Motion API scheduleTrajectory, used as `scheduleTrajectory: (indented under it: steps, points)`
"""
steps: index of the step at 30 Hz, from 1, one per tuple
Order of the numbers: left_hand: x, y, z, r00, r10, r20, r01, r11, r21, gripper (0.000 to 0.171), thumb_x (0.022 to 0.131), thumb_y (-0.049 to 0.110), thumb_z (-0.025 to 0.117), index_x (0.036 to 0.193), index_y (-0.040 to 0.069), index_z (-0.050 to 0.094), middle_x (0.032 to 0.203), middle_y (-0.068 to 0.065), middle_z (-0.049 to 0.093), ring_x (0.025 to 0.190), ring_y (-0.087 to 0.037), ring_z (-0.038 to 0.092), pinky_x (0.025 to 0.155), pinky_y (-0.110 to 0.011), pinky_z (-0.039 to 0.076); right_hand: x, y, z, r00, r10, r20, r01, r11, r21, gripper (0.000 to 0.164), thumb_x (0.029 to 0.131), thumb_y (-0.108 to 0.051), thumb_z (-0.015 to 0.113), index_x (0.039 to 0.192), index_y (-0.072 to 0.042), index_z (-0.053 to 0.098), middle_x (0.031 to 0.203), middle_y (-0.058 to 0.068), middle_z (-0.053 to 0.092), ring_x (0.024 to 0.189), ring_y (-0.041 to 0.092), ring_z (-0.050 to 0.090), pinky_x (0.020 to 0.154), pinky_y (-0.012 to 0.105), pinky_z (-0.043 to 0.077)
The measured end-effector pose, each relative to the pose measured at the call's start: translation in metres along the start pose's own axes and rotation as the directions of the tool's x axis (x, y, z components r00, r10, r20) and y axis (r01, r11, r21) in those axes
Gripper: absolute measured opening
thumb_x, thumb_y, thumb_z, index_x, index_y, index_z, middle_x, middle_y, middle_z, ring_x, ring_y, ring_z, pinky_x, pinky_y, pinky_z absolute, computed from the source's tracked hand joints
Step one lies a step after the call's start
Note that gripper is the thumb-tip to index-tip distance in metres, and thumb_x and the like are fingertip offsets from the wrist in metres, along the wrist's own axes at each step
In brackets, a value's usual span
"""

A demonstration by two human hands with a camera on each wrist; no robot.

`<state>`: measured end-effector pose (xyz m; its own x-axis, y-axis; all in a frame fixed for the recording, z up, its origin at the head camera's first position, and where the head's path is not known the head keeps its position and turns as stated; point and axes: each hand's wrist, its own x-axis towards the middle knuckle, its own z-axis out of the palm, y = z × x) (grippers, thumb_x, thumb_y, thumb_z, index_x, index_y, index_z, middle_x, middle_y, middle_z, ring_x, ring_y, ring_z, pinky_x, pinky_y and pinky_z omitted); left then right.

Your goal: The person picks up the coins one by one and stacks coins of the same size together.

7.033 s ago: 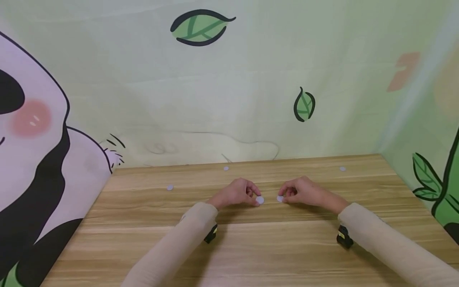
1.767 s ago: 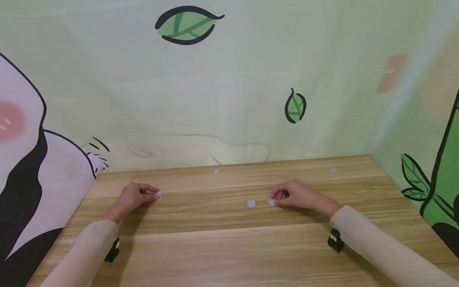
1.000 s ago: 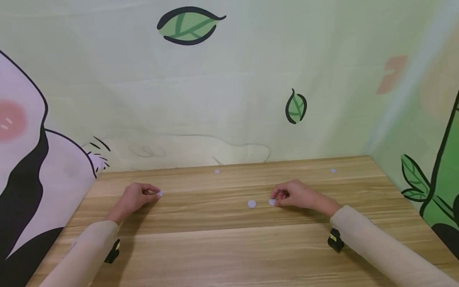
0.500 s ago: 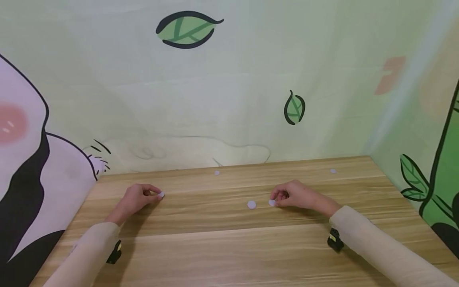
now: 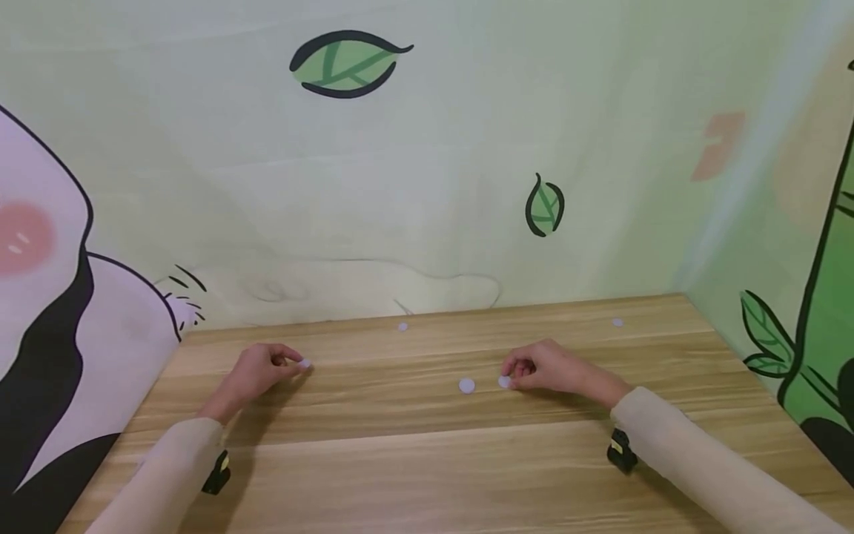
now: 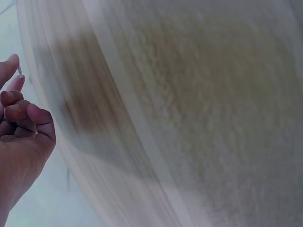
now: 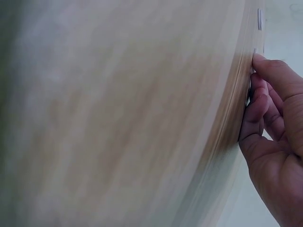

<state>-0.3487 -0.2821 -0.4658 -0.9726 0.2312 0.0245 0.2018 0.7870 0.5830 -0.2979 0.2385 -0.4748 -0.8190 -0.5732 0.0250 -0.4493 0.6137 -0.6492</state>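
Out on the far left we see a printed panda (image 5: 47,348), beyond the left sleeve (image 5: 163,463) and its black wrist device (image 5: 216,478). Now the left hand (image 5: 256,371): thumb and forefinger are almost together, pinching a small white disc (image 5: 305,363) at their tips, and our left wrist view catches that disc edge-on. Right of that grip and farther back, near the rear edge of the wood-grained table (image 5: 400,475), lies a second disc (image 5: 403,326), flat. On we go toward the middle, and there's a loose disc (image 5: 467,386) on the tabletop, well apart from the left grip and just beside the right one, with a gap between. Next we reach the pinched disc (image 5: 504,382) in the right hand (image 5: 550,366), thumb and finger nearly closed on it, low at the surface; whether it touches the wood we can't tell. Behind the right grip, toward the back right corner, sits a fifth disc (image 5: 617,322). Past the right sleeve (image 5: 720,467), we've got printed green leaves (image 5: 767,334) on the side wall.
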Motion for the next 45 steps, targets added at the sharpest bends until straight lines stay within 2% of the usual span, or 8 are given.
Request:
scheduleTrajectory:
  steps: [9,16,22,28,38,45]
  points:
    - [0.002,0.006,0.001,0.999,0.043,0.011,-0.042,0.999,-0.023,0.026,0.093,0.027,0.077,0.104,0.004,0.076,0.073,-0.001,0.058,0.062,-0.014,0.043,0.052,-0.026,0.036,0.001,-0.002,-0.001,1.0,-0.007,-0.006,0.007,1.0,-0.016,0.008,0.092,-0.011,0.076,0.099,-0.01,0.074,0.078,-0.009,0.062,0.073,0.004,0.055,0.068,0.022,0.049]
    - [0.004,0.015,0.001,0.999,0.035,0.013,-0.034,0.999,-0.028,0.021,0.092,0.024,0.077,0.102,0.005,0.076,0.074,0.0,0.056,0.064,-0.014,0.043,0.054,-0.026,0.035,0.0,-0.002,0.0,0.999,-0.034,-0.018,0.033,0.999,-0.02,0.008,0.091,-0.011,0.076,0.099,-0.009,0.074,0.078,-0.009,0.063,0.073,0.003,0.055,0.067,0.022,0.049]
    - [0.007,0.023,0.003,0.999,0.045,0.02,-0.044,0.998,-0.046,0.021,0.093,0.023,0.077,0.103,0.005,0.076,0.075,-0.001,0.057,0.065,-0.015,0.044,0.055,-0.026,0.036,0.001,-0.001,0.001,1.0,0.0,-0.015,0.0,1.0,-0.002,0.008,0.091,-0.011,0.077,0.099,-0.01,0.075,0.079,-0.009,0.064,0.074,0.005,0.055,0.069,0.022,0.05]
    - [0.009,0.035,0.01,0.998,0.062,0.029,-0.059,0.995,-0.077,0.02,0.092,0.023,0.078,0.102,0.005,0.076,0.073,0.0,0.055,0.062,-0.014,0.042,0.053,-0.025,0.034,0.001,0.0,0.001,0.999,0.034,-0.029,-0.033,0.999,0.03,0.009,0.09,-0.011,0.079,0.098,-0.009,0.079,0.081,-0.007,0.067,0.075,0.006,0.057,0.069,0.022,0.05]
    - [0.009,0.051,0.019,0.992,0.124,0.03,-0.12,0.985,-0.122,0.019,0.089,0.021,0.08,0.099,0.005,0.077,0.069,0.003,0.053,0.057,-0.01,0.037,0.052,-0.024,0.033,0.001,0.001,0.002,0.999,0.027,-0.037,-0.025,0.998,0.053,0.009,0.089,-0.011,0.079,0.097,-0.008,0.079,0.084,-0.006,0.071,0.076,0.004,0.058,0.069,0.021,0.051]
    - [0.008,0.06,0.026,0.987,0.158,0.035,-0.15,0.974,-0.171,0.016,0.089,0.017,0.08,0.098,0.004,0.077,0.069,0.002,0.054,0.059,-0.01,0.04,0.051,-0.023,0.033,0.001,0.001,0.001,0.999,0.021,-0.034,-0.018,0.998,0.066,0.01,0.089,-0.011,0.08,0.097,-0.007,0.079,0.085,-0.004,0.071,0.077,0.005,0.058,0.069,0.021,0.05]
